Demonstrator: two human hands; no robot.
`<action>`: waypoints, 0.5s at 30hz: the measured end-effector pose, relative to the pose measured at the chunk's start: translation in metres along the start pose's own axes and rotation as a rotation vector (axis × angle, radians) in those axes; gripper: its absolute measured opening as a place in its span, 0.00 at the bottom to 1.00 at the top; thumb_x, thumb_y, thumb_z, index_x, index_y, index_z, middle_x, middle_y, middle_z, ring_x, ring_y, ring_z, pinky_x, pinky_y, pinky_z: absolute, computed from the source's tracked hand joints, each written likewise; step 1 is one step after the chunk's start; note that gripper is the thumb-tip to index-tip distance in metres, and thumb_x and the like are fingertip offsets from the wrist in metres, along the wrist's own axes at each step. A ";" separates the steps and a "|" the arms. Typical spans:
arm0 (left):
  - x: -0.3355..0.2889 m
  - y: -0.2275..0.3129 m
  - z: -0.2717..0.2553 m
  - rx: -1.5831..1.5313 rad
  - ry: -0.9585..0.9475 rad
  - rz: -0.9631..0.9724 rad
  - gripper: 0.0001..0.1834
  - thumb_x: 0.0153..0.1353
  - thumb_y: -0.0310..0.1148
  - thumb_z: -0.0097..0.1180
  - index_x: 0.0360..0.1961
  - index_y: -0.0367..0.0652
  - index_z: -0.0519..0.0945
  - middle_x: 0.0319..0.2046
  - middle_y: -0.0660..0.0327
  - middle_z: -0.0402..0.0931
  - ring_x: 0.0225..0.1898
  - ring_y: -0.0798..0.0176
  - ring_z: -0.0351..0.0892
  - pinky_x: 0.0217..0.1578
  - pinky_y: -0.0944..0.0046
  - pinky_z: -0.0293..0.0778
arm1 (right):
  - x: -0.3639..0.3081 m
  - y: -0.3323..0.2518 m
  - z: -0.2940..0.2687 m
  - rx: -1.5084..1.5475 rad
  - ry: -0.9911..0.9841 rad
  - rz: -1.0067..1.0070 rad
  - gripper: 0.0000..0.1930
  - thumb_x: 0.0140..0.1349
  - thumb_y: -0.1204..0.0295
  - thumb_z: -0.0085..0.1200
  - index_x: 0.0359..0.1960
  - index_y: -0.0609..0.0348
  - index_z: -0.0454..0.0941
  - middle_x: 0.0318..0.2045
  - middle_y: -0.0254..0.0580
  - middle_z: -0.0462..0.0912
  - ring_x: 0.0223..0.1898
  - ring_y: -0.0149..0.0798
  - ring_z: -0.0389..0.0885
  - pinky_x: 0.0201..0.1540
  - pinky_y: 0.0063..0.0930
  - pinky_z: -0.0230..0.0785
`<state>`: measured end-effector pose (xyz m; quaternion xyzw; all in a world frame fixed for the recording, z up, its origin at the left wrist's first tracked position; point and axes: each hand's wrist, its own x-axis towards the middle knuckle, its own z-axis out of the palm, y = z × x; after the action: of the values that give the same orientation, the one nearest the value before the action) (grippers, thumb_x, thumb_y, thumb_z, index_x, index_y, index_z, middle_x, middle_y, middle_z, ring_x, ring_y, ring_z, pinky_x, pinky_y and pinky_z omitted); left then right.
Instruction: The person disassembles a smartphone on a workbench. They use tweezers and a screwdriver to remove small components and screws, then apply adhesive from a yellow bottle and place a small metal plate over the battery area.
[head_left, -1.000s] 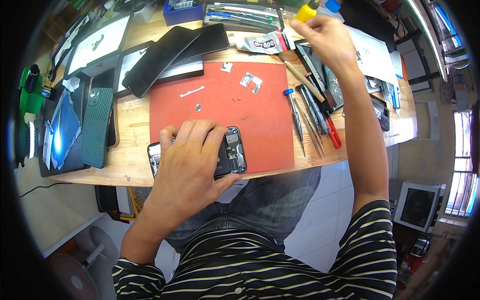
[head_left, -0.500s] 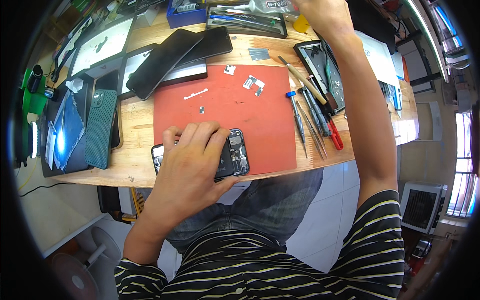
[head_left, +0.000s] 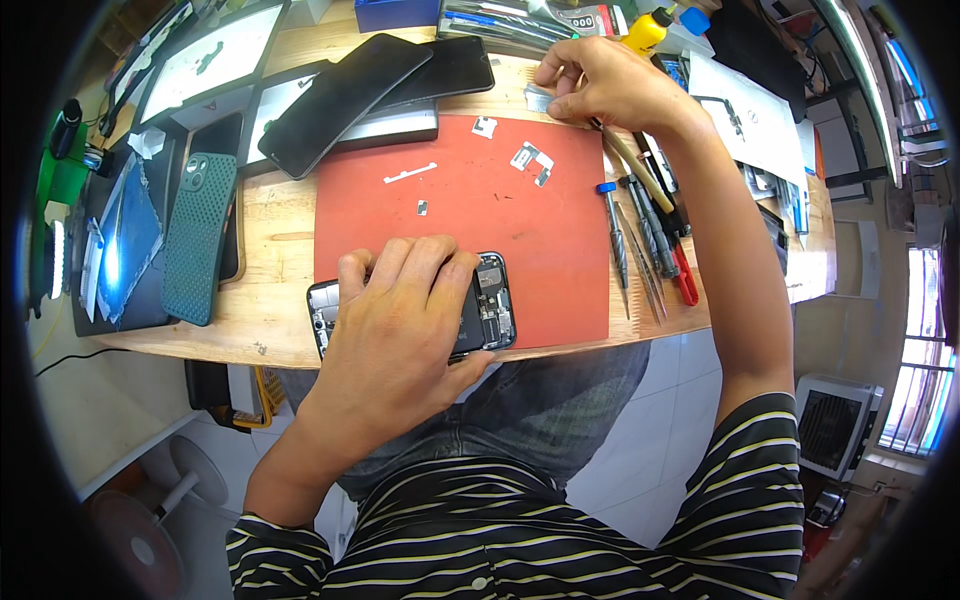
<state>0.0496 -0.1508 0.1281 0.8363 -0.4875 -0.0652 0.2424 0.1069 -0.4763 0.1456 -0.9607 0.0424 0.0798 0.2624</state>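
Observation:
An opened phone (head_left: 493,300) with its battery and circuit parts bare lies at the near edge of a red mat (head_left: 560,270). My left hand (head_left: 405,315) is closed over its middle, fingers on the far edge and thumb on the near one, hiding much of it. At the mat's far right corner, my right hand (head_left: 610,85) hovers with loosely curled fingers and a gap before the thumb. Its fingertips are by a thin grey metal sheet (head_left: 538,99); whether they touch it is unclear. Small metal plates (head_left: 530,160) and a white strip (head_left: 410,173) lie on the mat.
Right of the mat lie a blue-capped screwdriver (head_left: 614,240), tweezers (head_left: 642,265) and a red-handled tool (head_left: 686,278). Two black phones (head_left: 345,105) rest on a box behind. A green phone case (head_left: 200,240) lies left; a yellow bottle (head_left: 647,32) stands at the back.
My right hand has come back from the far top of the table toward the grey metal sheet. My left hand stays on the phone. The whole view has shifted slightly.

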 end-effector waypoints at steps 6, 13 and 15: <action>-0.001 0.000 0.002 -0.022 0.003 -0.014 0.45 0.38 0.40 0.83 0.61 0.42 0.77 0.56 0.55 0.75 0.59 0.50 0.74 0.59 0.47 0.63 | 0.001 0.013 -0.005 0.007 0.039 -0.045 0.11 0.61 0.75 0.71 0.43 0.67 0.87 0.24 0.34 0.84 0.24 0.25 0.78 0.28 0.23 0.70; -0.001 0.000 0.001 -0.022 0.003 -0.013 0.46 0.38 0.40 0.83 0.61 0.42 0.77 0.56 0.55 0.75 0.59 0.50 0.74 0.59 0.47 0.63 | -0.012 0.016 -0.025 0.295 0.131 0.087 0.12 0.66 0.63 0.70 0.39 0.61 0.89 0.22 0.27 0.80 0.18 0.18 0.71 0.17 0.16 0.62; -0.001 0.000 0.000 -0.018 -0.005 -0.018 0.46 0.38 0.40 0.84 0.61 0.42 0.77 0.56 0.55 0.75 0.59 0.50 0.74 0.59 0.47 0.63 | -0.015 0.016 -0.027 0.383 0.108 0.066 0.13 0.66 0.62 0.70 0.37 0.60 0.88 0.22 0.26 0.80 0.18 0.17 0.71 0.16 0.13 0.61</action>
<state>0.0492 -0.1504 0.1277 0.8383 -0.4797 -0.0741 0.2482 0.0939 -0.5037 0.1632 -0.8941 0.1023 0.0272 0.4351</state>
